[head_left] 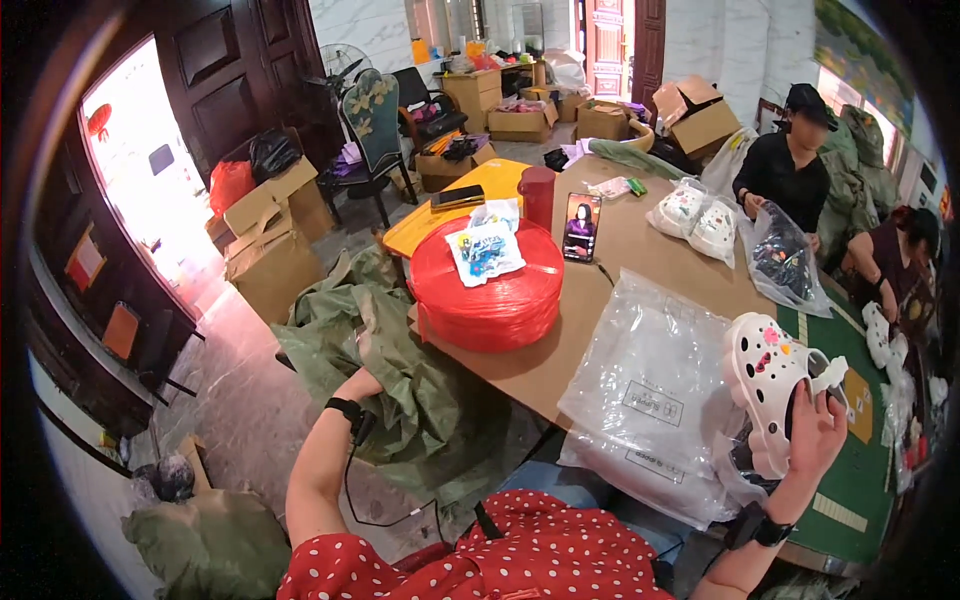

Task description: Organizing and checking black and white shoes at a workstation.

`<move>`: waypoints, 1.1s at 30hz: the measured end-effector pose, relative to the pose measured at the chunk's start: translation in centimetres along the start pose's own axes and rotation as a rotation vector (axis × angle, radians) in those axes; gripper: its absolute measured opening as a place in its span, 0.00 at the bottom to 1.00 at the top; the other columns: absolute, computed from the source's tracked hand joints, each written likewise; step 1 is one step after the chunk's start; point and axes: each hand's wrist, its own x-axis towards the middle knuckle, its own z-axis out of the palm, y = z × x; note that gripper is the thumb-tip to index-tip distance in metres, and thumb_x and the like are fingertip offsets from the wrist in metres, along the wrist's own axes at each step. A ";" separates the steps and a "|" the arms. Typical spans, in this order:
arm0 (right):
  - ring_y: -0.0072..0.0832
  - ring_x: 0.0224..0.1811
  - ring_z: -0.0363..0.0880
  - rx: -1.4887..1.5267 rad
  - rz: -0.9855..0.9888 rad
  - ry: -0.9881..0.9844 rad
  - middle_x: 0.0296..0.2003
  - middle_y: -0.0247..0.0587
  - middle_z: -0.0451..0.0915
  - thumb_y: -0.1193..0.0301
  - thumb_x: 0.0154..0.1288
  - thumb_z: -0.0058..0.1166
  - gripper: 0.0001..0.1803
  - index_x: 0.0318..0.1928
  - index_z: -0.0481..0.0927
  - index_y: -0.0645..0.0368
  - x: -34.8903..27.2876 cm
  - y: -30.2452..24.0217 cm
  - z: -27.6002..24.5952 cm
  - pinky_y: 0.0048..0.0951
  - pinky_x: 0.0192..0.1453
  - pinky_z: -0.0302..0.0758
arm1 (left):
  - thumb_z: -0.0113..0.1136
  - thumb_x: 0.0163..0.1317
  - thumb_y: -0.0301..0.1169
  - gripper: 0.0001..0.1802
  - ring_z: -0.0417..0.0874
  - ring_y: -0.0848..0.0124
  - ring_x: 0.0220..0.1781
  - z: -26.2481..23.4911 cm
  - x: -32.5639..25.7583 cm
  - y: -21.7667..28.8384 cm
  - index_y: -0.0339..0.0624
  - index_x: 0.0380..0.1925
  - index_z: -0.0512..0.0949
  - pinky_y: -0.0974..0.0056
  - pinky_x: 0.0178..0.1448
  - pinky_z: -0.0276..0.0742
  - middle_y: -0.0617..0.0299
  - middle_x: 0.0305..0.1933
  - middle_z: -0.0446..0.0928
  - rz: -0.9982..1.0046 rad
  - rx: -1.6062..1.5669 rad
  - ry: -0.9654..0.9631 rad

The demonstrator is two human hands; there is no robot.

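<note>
On the right, my right hand point(818, 432) grips a white clog point(752, 366) by its heel end, with fingers inside the opening. Dark holes and colourful charms dot its upper. Beside it a clear plastic bag point(640, 350) lies flat over the table edge, and the clog overlaps its right side. My left hand point(366, 384) reaches into a crumpled green woven sack point(440, 425) left of the table; the sack hides its fingers. Small blue charms in a clear packet point(486, 252) rest on a big roll of red plastic twine point(488, 310).
A phone point(581, 228) stands upright behind the twine, beside a dark red cup point(538, 196). Wrapped white clogs point(695, 218) lie farther back. Across the table, a person in black point(790, 170) handles a bag of dark items point(783, 258); another person point(885, 255) bends at the far right.
</note>
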 end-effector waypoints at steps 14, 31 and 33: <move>0.52 0.68 0.65 -0.097 0.001 -0.163 0.59 0.61 0.70 0.76 0.65 0.52 0.24 0.59 0.66 0.74 0.3 0.5 -1.2 0.51 0.76 0.67 | 0.64 0.64 0.34 0.27 0.81 0.69 0.46 -2.7 -3.8 11.9 0.42 0.62 0.73 0.64 0.51 0.76 0.64 0.49 0.82 -0.325 -0.407 0.088; 0.52 0.58 0.75 -0.147 0.095 -0.138 0.48 0.60 0.75 0.77 0.66 0.50 0.13 0.47 0.69 0.73 -0.9 5.2 3.4 0.49 0.72 0.70 | 0.74 0.56 0.36 0.37 0.76 0.56 0.65 5.5 -1.3 34.3 0.37 0.64 0.72 0.55 0.66 0.73 0.48 0.63 0.74 0.409 0.127 0.012; 0.49 0.59 0.74 -0.141 0.108 -0.153 0.50 0.61 0.75 0.77 0.65 0.51 0.12 0.45 0.69 0.73 -1.5 7.2 4.5 0.46 0.73 0.70 | 0.72 0.62 0.36 0.42 0.73 0.60 0.68 9.4 -0.1 34.2 0.37 0.72 0.62 0.57 0.66 0.76 0.47 0.69 0.68 0.284 -0.370 -0.394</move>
